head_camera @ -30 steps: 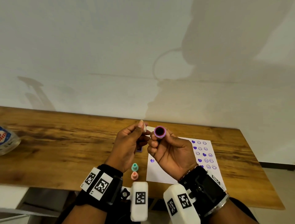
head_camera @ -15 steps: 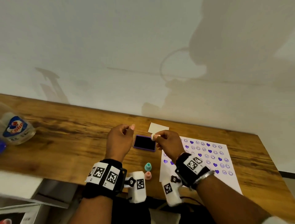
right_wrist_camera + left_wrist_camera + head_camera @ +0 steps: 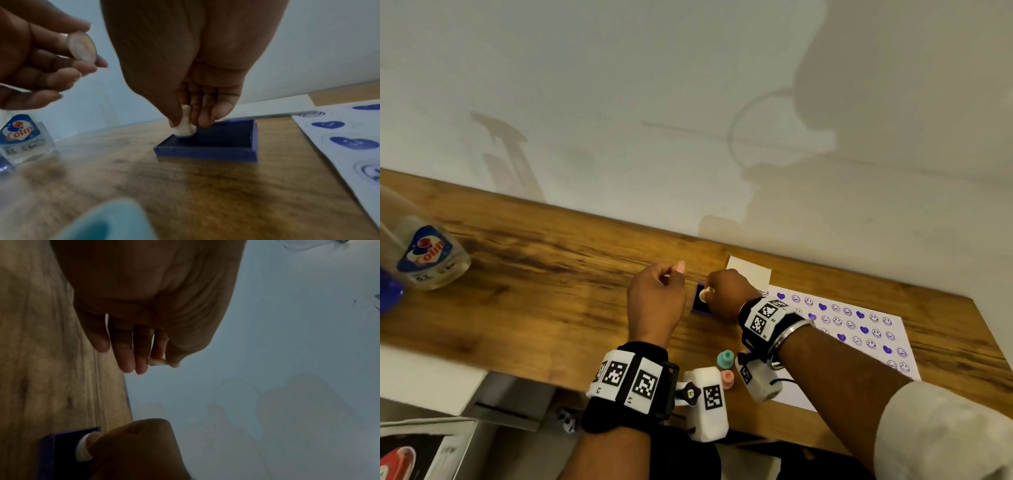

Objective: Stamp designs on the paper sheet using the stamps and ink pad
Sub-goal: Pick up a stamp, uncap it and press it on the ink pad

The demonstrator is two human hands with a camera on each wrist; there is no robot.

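Observation:
My right hand pinches a small white stamp and presses its face onto the open purple ink pad, at the pad's left end. My left hand hovers just left of the pad and pinches a small round white cap between thumb and forefinger. The white paper sheet lies to the right of the pad, covered with purple hearts and smiley prints. In the left wrist view the stamp and the pad show at the bottom.
A teal stamp and a pink stamp stand near the table's front edge, between my wrists. A white card lies behind the pad. A clear bottle with a blue label stands at the far left. The wall runs behind the table.
My right hand turned the stamp over and brought it down onto the ink pad. My left hand moved apart to the left with the cap.

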